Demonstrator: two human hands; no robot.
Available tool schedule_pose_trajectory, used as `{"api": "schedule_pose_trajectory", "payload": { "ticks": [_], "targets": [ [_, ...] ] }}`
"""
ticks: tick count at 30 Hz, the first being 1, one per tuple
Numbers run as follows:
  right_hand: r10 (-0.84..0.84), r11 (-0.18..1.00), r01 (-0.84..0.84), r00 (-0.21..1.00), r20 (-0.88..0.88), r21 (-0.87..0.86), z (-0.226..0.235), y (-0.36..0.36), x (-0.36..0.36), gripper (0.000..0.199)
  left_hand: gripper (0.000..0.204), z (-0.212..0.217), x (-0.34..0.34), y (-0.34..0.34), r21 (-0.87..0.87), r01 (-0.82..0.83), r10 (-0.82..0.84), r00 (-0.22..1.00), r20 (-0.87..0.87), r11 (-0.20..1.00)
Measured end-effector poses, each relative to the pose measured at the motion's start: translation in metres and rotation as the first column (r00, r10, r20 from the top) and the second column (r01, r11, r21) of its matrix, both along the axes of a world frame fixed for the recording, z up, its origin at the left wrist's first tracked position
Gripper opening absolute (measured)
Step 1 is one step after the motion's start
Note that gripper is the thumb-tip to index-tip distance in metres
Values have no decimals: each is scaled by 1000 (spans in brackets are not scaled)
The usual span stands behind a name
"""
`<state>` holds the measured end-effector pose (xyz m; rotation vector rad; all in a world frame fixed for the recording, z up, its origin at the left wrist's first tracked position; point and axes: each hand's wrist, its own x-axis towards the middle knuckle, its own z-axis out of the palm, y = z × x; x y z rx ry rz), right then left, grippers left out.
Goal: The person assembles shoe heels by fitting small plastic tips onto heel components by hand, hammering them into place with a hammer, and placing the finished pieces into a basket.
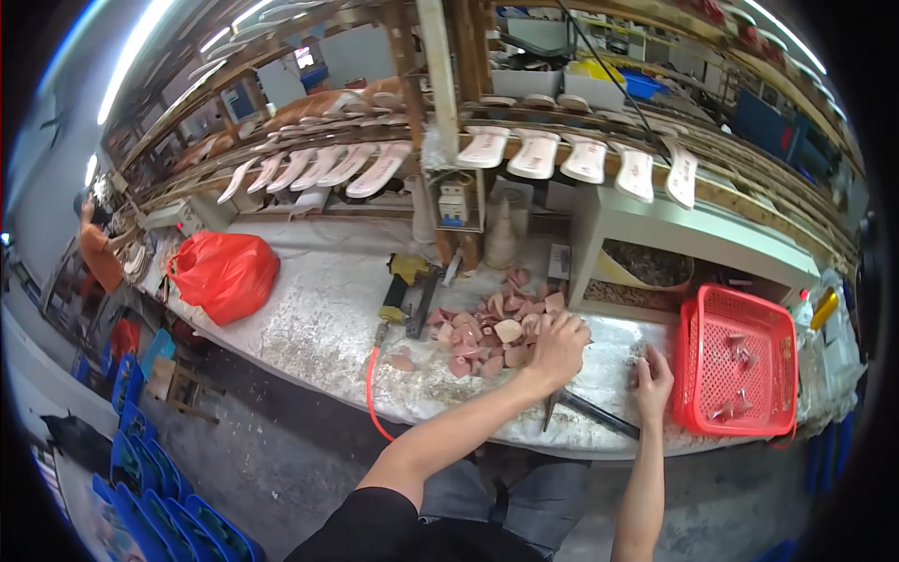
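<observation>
A loose heap of small, flat, pinkish-tan pieces (468,337) lies on the worktable. My left hand (560,348) is palm down at the heap's right edge, its fingers bent and closed; whatever they hold is hidden beneath them. Farther right, my right hand (654,382) rests low over the table with fingers curled in and the thumb close to them. What sits between its fingertips is too small to make out. Between my two forearms lies a hammer (599,414) with a dark handle, its head toward the left.
A yellow-and-black air nailer (401,286) with a red hose (371,393) lies left of the heap. At right stands a red plastic basket (688,375) with small clear bags; at left, a red plastic bag (225,276). White insoles (534,155) line the rack above. Another person (98,253) works far left.
</observation>
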<state>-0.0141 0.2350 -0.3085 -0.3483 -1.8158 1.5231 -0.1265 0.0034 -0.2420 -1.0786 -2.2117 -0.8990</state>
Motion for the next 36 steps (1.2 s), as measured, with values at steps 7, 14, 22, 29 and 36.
{"api": "schedule_pose_trajectory", "payload": {
  "ticks": [7, 14, 22, 29, 36],
  "targets": [
    [276, 914, -264, 961, -3, -310, 37, -26, 29, 19, 29, -7, 85, -128, 247, -70, 82, 996, -38, 967],
    [424, 885, -367, 890, 167, -286, 83, -94, 43, 22, 28, -45, 112, -150, 245, -100, 66, 988, 143, 964],
    [678, 727, -643, 727, 107, -240, 147, -171, 26, 28, 14, -48, 73, -164, 302, -156, 38, 931, 363, 941],
    [714, 691, -678, 694, 91, -249, 156, -177, 60, 27, 16, -47, 72, -159, 238, -80, 7, 957, 290, 968],
    [779, 604, -715, 623, 70, -352, 142, -182, 57, 26, 13, -43, 74, -163, 290, -132, 17, 930, 368, 948]
  ]
}}
